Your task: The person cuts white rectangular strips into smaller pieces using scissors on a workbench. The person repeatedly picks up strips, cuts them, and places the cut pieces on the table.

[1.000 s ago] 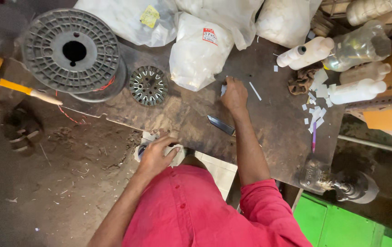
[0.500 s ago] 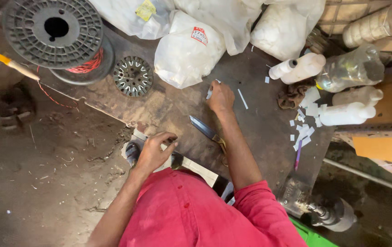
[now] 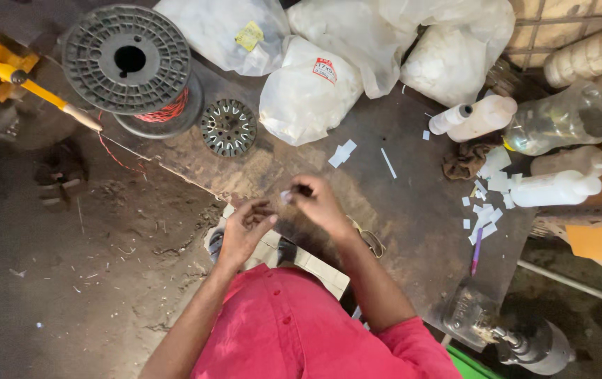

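My right hand (image 3: 320,205) is over the near part of the dark metal table (image 3: 413,217) and pinches a small white paper slip (image 3: 286,196) between thumb and fingers. My left hand (image 3: 247,226) hovers just to its left, fingers loosely curled towards the slip, with nothing visible in it. Below my left wrist, at the table's edge, lies a round part wrapped in white paper (image 3: 214,243), mostly hidden. Two more white slips (image 3: 342,153) lie on the table beyond my hands, and a narrow strip (image 3: 388,163) lies beside them.
A slotted metal stator ring (image 3: 229,127) lies left of centre, beside a grey spool of red wire (image 3: 127,60). White plastic bags (image 3: 311,91) line the back. Plastic bottles (image 3: 480,118), scattered paper bits (image 3: 485,210) and a purple pen (image 3: 476,251) sit at the right. Bare ground (image 3: 69,281) is left.
My right hand has drawn back from the far table towards me, now holding a slip. My left hand has lifted off the round wrapped part and come up beside it.
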